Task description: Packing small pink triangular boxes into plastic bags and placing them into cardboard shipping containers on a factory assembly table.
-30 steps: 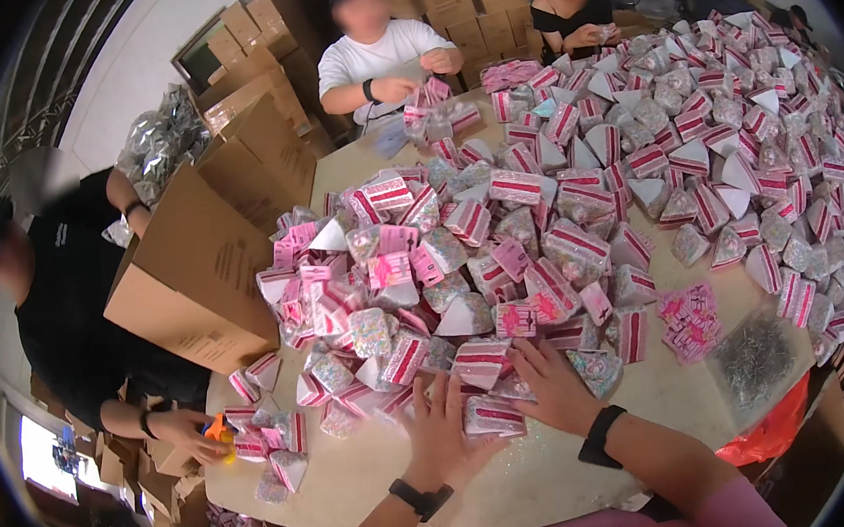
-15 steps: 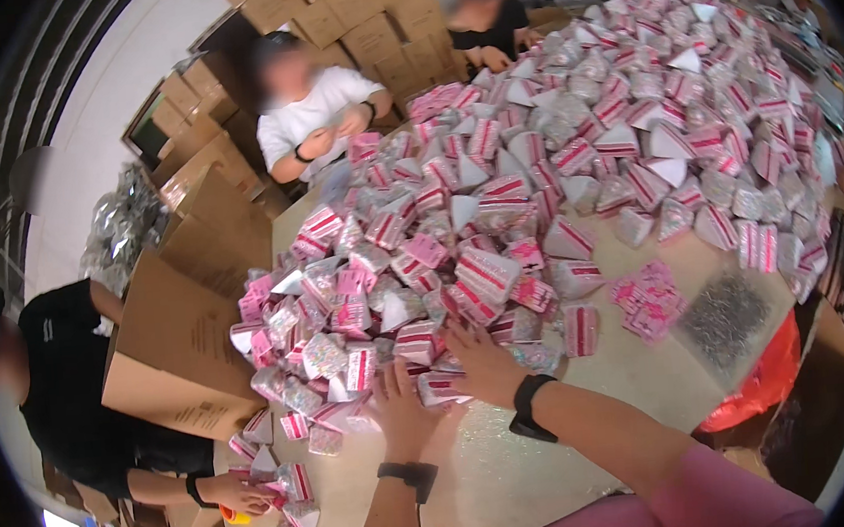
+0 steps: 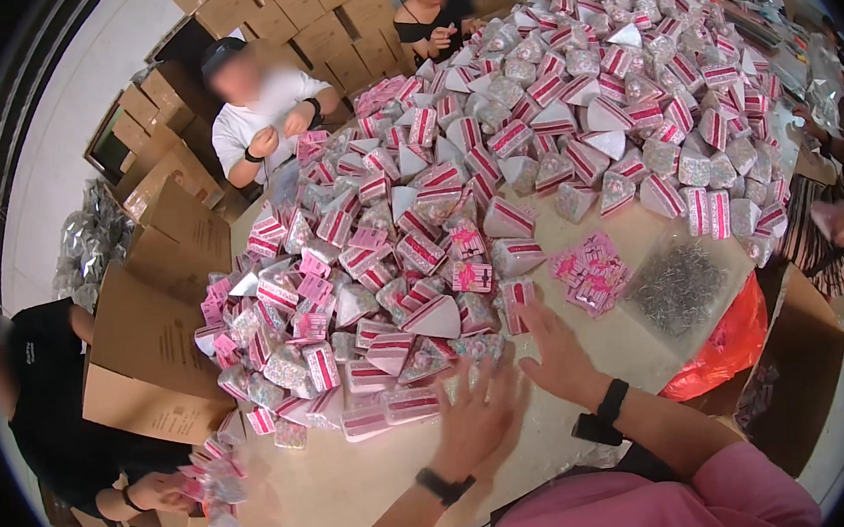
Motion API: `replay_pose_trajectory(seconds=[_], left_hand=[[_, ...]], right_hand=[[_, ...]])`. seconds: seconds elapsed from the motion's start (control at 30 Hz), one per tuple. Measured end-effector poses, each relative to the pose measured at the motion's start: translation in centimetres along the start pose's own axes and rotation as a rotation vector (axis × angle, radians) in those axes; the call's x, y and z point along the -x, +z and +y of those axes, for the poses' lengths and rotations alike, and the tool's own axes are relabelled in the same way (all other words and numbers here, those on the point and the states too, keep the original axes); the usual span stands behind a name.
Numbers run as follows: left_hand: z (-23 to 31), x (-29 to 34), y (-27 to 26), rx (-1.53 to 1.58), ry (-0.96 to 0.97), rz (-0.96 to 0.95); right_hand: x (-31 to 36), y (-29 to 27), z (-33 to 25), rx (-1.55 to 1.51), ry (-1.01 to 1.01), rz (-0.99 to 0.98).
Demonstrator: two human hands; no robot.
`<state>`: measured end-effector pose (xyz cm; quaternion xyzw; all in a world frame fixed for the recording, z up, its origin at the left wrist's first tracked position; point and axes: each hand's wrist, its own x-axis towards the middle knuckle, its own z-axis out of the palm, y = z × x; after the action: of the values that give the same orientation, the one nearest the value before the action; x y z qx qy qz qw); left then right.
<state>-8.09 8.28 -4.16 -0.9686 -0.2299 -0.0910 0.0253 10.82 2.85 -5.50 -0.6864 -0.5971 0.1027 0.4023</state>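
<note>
A large heap of wedge-shaped packages (image 3: 432, 318), white with pink stripes and clear wrapping like cake slices, covers much of the table (image 3: 362, 490). At its near edge my left hand (image 3: 471, 420) spreads its fingers beside two striped packages lying flat (image 3: 390, 412), holding nothing. My right hand (image 3: 561, 362) is also spread and empty, close to an upright striped package (image 3: 518, 300). Whether the fingertips touch any package, I cannot tell. Dark bands circle both my wrists.
Pink printed cards (image 3: 592, 274) lie right of the heap, beside a shallow tray of small metal pieces (image 3: 680, 286). A red plastic bag (image 3: 725, 342) hangs at the right edge. An open carton (image 3: 149, 358) stands left, where a co-worker's hand (image 3: 166, 492) holds packages. Other people sit behind the heap.
My hands have drawn back from the packages and moved rightward, fingers spread. The view has shifted. The co-worker at left has lifted packages off the table.
</note>
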Motion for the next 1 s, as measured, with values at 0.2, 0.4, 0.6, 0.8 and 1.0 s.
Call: replay_pose_trajectory(seconds=[0.2,0.4,0.6,0.8,1.0], left_hand=[[-1.3,-4.7,1.5,0.008,-0.086,0.042],[-6.2,-3.9,1.4,-0.09,-0.172,-0.021],[-6.9,-3.2,2.3,-0.114,-0.15,-0.057],[-3.2,-3.9,2.5,-0.09,-0.05,-0.009],[2.6,-11.5,4.5,0.346,0.108,-0.07]], right_hand=[[-3.0,4.2,3.5,-0.023,0.034,0.078],[-7.8,7.0,2.7,-0.122,-0.057,-0.083],[-4.9,3.5,1.6,-0.186,-0.014,-0.219],[4.4,-2.9,2.1,-0.37,0.177,-0.363],[9.9,-6.7,3.4,-0.392,0.413,-0.229]])
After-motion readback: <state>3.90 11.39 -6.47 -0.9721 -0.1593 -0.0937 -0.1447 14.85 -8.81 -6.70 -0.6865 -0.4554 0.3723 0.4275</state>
